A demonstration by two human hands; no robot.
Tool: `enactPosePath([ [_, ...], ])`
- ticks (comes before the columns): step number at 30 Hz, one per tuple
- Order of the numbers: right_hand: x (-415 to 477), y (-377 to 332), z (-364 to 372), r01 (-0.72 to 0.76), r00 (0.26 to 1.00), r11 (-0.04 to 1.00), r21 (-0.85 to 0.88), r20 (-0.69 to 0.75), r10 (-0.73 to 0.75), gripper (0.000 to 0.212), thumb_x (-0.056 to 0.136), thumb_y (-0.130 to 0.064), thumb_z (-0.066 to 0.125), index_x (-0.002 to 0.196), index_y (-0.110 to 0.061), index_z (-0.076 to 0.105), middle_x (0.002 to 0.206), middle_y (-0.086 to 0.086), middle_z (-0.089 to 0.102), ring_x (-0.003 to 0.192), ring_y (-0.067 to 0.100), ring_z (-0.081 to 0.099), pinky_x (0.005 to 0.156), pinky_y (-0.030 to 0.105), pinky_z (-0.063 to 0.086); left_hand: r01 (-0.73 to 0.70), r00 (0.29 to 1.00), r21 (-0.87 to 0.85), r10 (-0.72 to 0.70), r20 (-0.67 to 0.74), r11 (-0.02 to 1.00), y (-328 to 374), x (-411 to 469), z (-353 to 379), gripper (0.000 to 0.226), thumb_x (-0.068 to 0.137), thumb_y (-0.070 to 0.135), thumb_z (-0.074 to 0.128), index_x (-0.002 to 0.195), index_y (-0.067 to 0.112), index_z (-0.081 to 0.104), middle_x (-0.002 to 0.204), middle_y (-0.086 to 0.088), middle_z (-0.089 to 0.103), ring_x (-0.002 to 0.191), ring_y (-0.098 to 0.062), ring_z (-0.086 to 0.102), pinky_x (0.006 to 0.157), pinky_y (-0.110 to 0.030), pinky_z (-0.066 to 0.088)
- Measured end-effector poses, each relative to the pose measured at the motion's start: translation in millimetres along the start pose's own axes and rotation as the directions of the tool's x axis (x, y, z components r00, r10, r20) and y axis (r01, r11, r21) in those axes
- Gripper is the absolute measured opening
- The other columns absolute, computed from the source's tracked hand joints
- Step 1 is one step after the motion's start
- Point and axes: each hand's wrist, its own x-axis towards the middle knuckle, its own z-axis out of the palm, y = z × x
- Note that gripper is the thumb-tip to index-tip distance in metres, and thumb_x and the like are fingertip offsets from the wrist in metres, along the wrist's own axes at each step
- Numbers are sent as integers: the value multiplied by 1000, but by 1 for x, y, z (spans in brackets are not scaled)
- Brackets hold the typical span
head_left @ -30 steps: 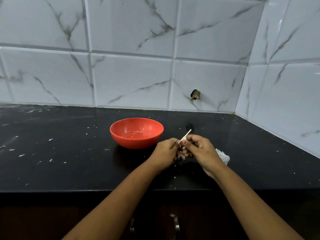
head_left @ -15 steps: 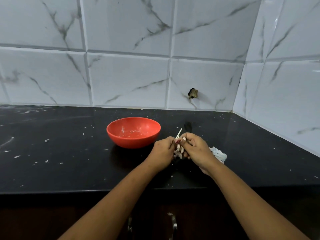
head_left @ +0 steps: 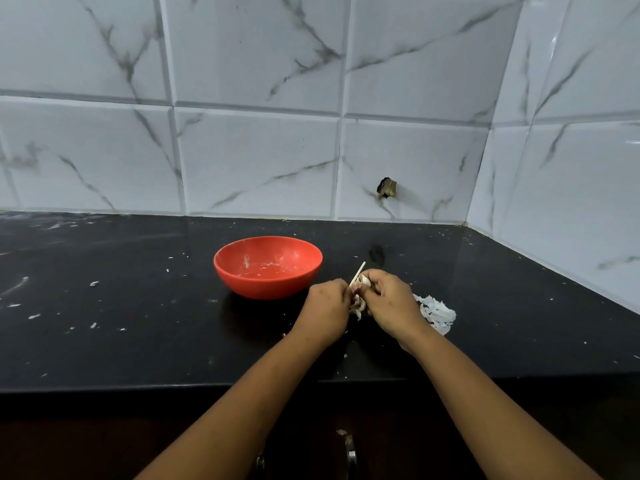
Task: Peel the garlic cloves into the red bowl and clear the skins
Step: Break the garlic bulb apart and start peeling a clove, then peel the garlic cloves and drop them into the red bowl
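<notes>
The red bowl (head_left: pixel 267 266) stands on the black counter (head_left: pixel 138 323), with pale residue inside. Just right of it my left hand (head_left: pixel 327 308) and my right hand (head_left: pixel 391 301) meet, both curled round a garlic bulb (head_left: pixel 358 303) held above the counter. A thin pale stalk (head_left: pixel 357 270) sticks up from between the fingers. Loose papery skin hangs below the bulb. A heap of white garlic skins (head_left: pixel 436 313) lies on the counter just behind my right wrist.
Small white skin flakes (head_left: pixel 93 283) dot the counter, mostly on the left. Marble-look tiled walls close the back and right side, with a small brass fitting (head_left: pixel 388 188) in the back wall. Cabinet handles (head_left: pixel 349 452) show below the counter's front edge.
Both hands have stayed together on the garlic, shifting it slightly. The stalk has tilted a little more upright. The bowl and the skin heap have not moved.
</notes>
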Motion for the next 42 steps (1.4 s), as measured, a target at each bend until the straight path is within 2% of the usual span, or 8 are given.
enactPosePath([
  [6, 1, 0, 1, 10, 999, 999, -45, -41, -11, 21, 91, -8, 56, 70, -12, 58, 65, 5, 60, 58, 10, 50, 57, 20, 41, 30, 999, 20, -30, -15, 999, 3, -1, -1, 31, 99, 26, 47, 73, 11, 52, 86, -21, 65, 83, -34, 60, 75, -39, 46],
  [10, 4, 1, 0, 10, 997, 998, -64, -74, -15, 28, 94, -13, 57, 67, -19, 58, 59, -7, 55, 55, 4, 48, 54, 11, 37, 78, 992, -89, -86, -92, 993, 0, -2, -1, 16, 96, 16, 50, 86, 10, 60, 88, -12, 67, 71, -23, 60, 69, -33, 50],
  [19, 16, -7, -7, 30, 998, 995, -97, -50, -35, 24, 97, -22, 54, 90, -7, 72, 74, 5, 67, 62, 14, 60, 58, 16, 44, 137, 963, -274, -193, -188, 952, 4, -6, -9, 16, 96, 12, 48, 87, 15, 61, 87, -7, 68, 83, -20, 67, 81, -36, 54],
  [21, 19, -8, -8, 53, 998, 990, -134, -37, -59, 22, 95, -21, 57, 87, -7, 72, 74, 8, 69, 66, 20, 62, 62, 22, 45, 149, 957, -311, -216, -193, 939, 4, -5, -9, 17, 96, 12, 48, 85, 16, 61, 81, -3, 67, 79, -18, 68, 76, -31, 55],
  [24, 21, -6, -4, 48, 998, 986, -162, -24, -52, 15, 90, -21, 66, 78, -13, 68, 63, -3, 60, 55, 8, 53, 54, 12, 40, 153, 955, -335, -226, -190, 929, 6, -6, -10, 15, 97, 14, 50, 86, 16, 60, 72, 6, 62, 66, -5, 64, 60, -14, 50],
  [26, 21, -3, -1, 38, 999, 986, -161, -28, -43, 13, 88, -15, 68, 75, -13, 65, 63, -6, 60, 53, 2, 53, 53, 11, 40, 146, 956, -317, -217, -200, 937, 5, -5, -10, 14, 96, 16, 52, 86, 17, 61, 73, 6, 62, 69, -8, 64, 62, -17, 49],
  [34, 11, -3, -12, 64, 997, 983, -169, 56, -55, 44, 87, 13, 45, 111, -11, 71, 106, -1, 68, 94, 5, 59, 69, -5, 38, 118, 963, -187, -158, -218, 975, 6, -6, -10, 15, 94, 23, 58, 93, 12, 69, 68, 9, 60, 62, -1, 53, 53, -7, 38],
  [42, -4, -2, -40, 55, 963, 991, -123, -255, -85, 7, 84, -14, 72, 78, -15, 69, 63, -12, 58, 57, -3, 53, 54, 4, 39, 87, 980, -67, -97, -174, 994, 17, -10, -10, 16, 93, 16, 58, 102, 15, 70, 71, 10, 58, 63, -2, 53, 57, -10, 36],
])
